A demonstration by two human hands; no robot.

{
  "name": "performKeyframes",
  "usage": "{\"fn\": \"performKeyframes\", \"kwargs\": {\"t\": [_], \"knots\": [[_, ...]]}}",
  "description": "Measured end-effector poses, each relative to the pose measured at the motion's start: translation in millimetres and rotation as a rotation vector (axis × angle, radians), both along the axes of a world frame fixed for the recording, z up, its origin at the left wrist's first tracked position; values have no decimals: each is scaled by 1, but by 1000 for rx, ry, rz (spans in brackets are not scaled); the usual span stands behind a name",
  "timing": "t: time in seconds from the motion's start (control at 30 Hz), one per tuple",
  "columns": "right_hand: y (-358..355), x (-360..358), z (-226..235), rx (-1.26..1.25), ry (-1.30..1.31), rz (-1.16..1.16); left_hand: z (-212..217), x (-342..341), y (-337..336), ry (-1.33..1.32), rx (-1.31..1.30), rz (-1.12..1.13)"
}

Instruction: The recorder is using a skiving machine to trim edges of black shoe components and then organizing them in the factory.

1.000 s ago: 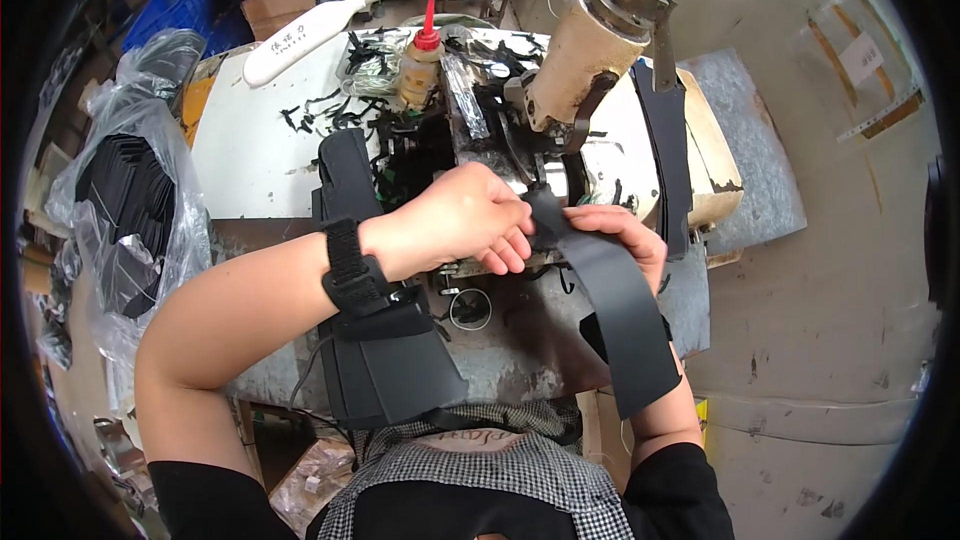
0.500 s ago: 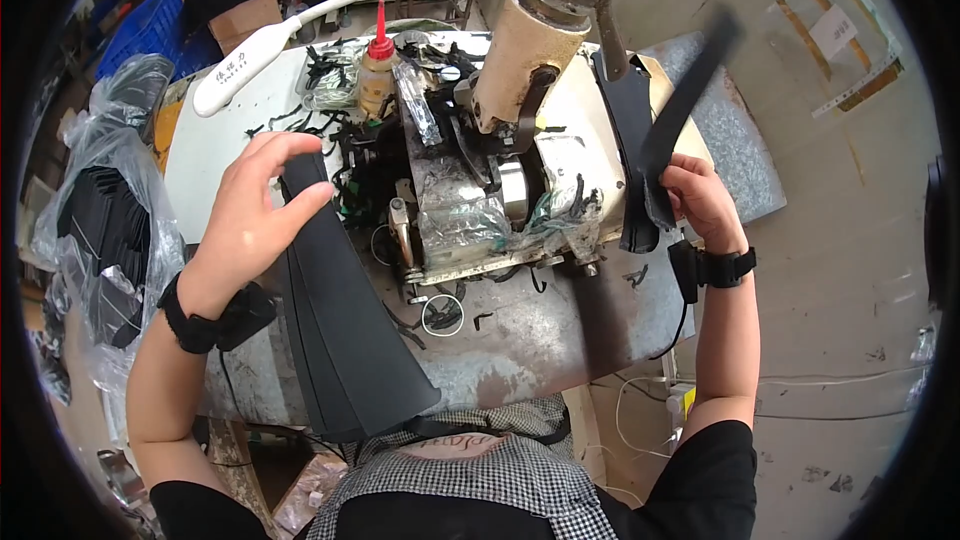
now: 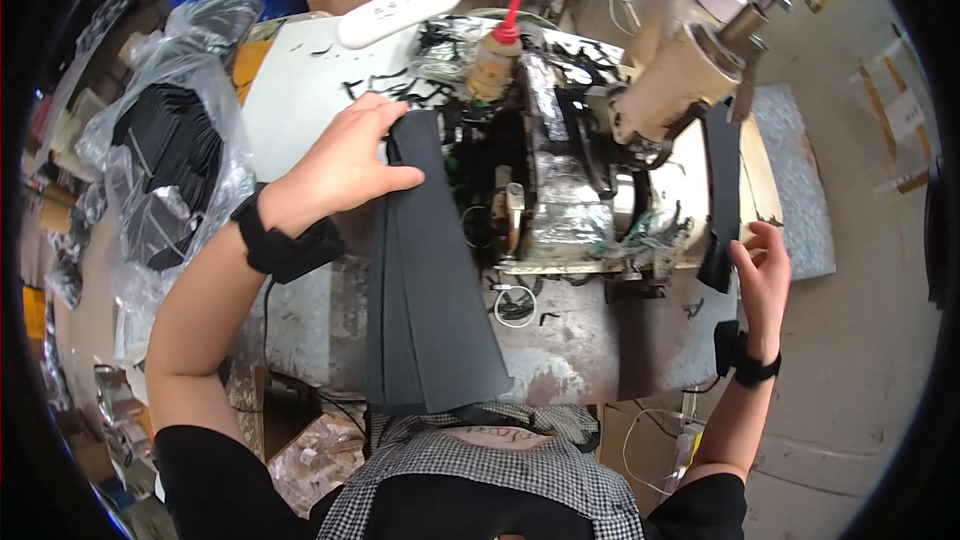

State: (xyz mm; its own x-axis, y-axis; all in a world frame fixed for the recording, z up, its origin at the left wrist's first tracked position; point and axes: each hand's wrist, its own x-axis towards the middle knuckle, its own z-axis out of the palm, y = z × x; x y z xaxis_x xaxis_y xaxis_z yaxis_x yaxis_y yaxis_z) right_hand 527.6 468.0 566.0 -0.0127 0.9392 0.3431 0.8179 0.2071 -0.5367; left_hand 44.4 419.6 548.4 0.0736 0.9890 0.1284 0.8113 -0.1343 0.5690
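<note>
Several long black flared panels of sheet material (image 3: 430,280) lie overlapped at the table's front left, their wide ends hanging over the edge toward me. My left hand (image 3: 340,160) is at their narrow far end, thumb and forefinger spread, the thumb touching the top panel. On the right, a black strip (image 3: 722,190) lies beside the machine (image 3: 570,210). My right hand (image 3: 765,265) is just right of the strip's near end, fingers loosely bent and apart, with nothing seen in them. Whether its fingertips touch the strip is unclear.
A white lamp (image 3: 410,12) on a bent neck arches over the table's back. Near it stands a red-tipped bottle (image 3: 495,65) among black scraps. Clear plastic bags with black pieces (image 3: 170,150) sit at the left. A white ring (image 3: 516,306) lies before the machine.
My right hand has let go of the black strip it held raised and moved lower. My left hand stays by the panels' narrow end. The whole view has shifted.
</note>
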Motion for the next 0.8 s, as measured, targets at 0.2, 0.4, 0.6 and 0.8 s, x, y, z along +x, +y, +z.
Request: {"fn": "performKeyframes", "kwargs": {"t": [0.2, 0.4, 0.6, 0.8], "knots": [[-53, -97, 20, -187, 248, 407, 5, 1, -3, 26, -94, 44], [-108, -175, -32, -885, 688, 767, -7, 26, -65, -508, -177, 144], [-126, -234, -48, -1243, 880, 724, -41, 58, -149, -1134, -475, 189], [-126, -265, -52, -1219, 842, 661, -33, 66, -149, -1549, -581, 336]]}}
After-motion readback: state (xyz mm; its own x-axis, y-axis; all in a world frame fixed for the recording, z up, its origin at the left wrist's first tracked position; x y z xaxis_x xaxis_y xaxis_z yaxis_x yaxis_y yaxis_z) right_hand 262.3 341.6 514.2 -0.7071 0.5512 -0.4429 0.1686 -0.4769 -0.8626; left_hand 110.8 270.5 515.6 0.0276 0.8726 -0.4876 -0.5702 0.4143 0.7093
